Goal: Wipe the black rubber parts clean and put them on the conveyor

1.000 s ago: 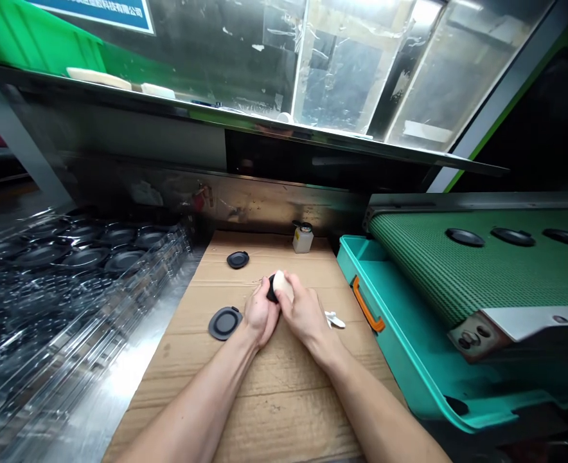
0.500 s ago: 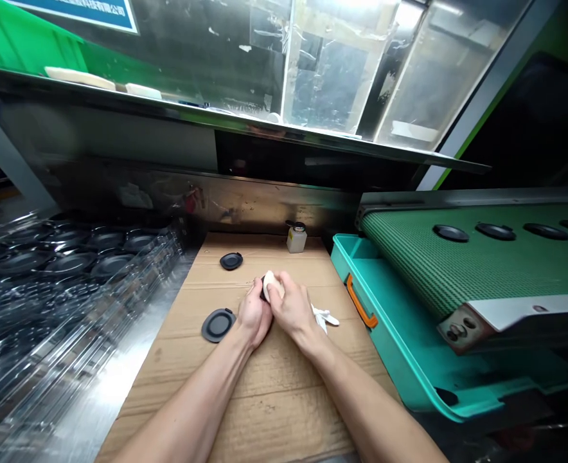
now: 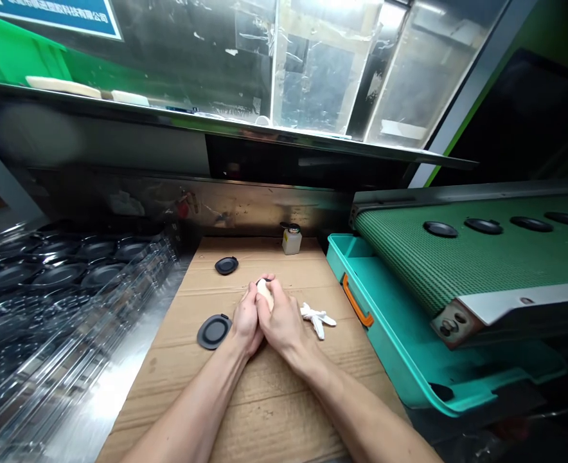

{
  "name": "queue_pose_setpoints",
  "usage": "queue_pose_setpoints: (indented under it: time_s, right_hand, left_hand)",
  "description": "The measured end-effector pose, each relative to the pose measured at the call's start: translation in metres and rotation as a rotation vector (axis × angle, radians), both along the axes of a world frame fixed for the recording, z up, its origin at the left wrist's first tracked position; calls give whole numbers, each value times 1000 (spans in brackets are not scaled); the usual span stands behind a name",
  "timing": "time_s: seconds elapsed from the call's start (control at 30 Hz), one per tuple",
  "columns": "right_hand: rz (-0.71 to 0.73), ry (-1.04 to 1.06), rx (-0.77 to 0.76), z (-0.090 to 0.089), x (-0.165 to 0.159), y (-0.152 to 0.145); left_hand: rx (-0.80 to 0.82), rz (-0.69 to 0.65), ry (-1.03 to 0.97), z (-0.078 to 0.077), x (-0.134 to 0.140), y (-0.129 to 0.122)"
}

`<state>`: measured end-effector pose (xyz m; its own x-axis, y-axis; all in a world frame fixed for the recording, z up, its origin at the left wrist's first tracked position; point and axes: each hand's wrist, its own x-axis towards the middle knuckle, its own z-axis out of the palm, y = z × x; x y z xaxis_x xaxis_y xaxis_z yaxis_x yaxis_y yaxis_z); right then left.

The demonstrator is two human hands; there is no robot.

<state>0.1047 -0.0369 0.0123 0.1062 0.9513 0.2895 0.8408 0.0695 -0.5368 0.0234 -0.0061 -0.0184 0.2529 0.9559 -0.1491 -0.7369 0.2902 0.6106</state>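
My left hand and my right hand are closed together above the cardboard. A cream-white pad, perhaps a sponge or folded cloth, is gripped in my right hand. It presses against a small black piece in my left hand, almost wholly hidden by fingers and pad. Left of my wrists lies a round black lid-like part with a small tab. A smaller black part lies farther back. White crumpled gloves or finger covers rest just right of my right hand.
A small white bottle with a dark cap stands at the cardboard's back. On the right are a teal bin with an orange handle and a green conveyor belt carrying black discs. Clear trays of black parts fill the left.
The pad has turned more upright between my hands, and the black piece is now more covered. The view has shifted slightly, and more of the white item beside my right hand shows.
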Motion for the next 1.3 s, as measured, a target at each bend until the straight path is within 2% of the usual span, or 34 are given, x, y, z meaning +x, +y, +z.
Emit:
queue_pose_setpoints:
  time_s: [0.17, 0.33, 0.5, 0.63, 0.7, 0.77, 0.83, 1.07, 1.17, 1.23, 1.3]
  right_hand:
    - [-149, -188, -74, -2, 9, 3]
    - [-36, -163, -66, -5, 16, -1]
    - [-131, -199, -85, -1, 15, 0]
    - [-35, -218, -131, 1, 22, -8]
    - [-95, -200, -119, 3, 33, -9]
    - [-207, -139, -62, 5, 46, -7]
    - [-246, -48, 5, 6, 56, -2]
    - [-188, 120, 69, 1, 61, 2]
    - [-12, 263, 89, -1, 59, 1]
    - [126, 321, 48, -4, 57, 1]
    - [189, 324, 7, -7, 54, 3]
  left_hand:
    - [-42, 22, -40, 3, -2, 4]
    - [-46, 32, -9, 4, 0, 3]
    - [-31, 7, -10, 1, -1, 5]
    - [-70, 1, -33, 1, -6, 11]
    - [-88, -19, -64, 3, -9, 13]
    - [-115, -27, -87, 6, -11, 13]
    - [-147, -37, -90, 9, -12, 12]
    - [-186, -58, -101, 12, -13, 9]
    - [-169, -46, -105, 11, -13, 9]
    - [-152, -20, -94, 10, -11, 8]
    - [-117, -29, -73, 9, -8, 5]
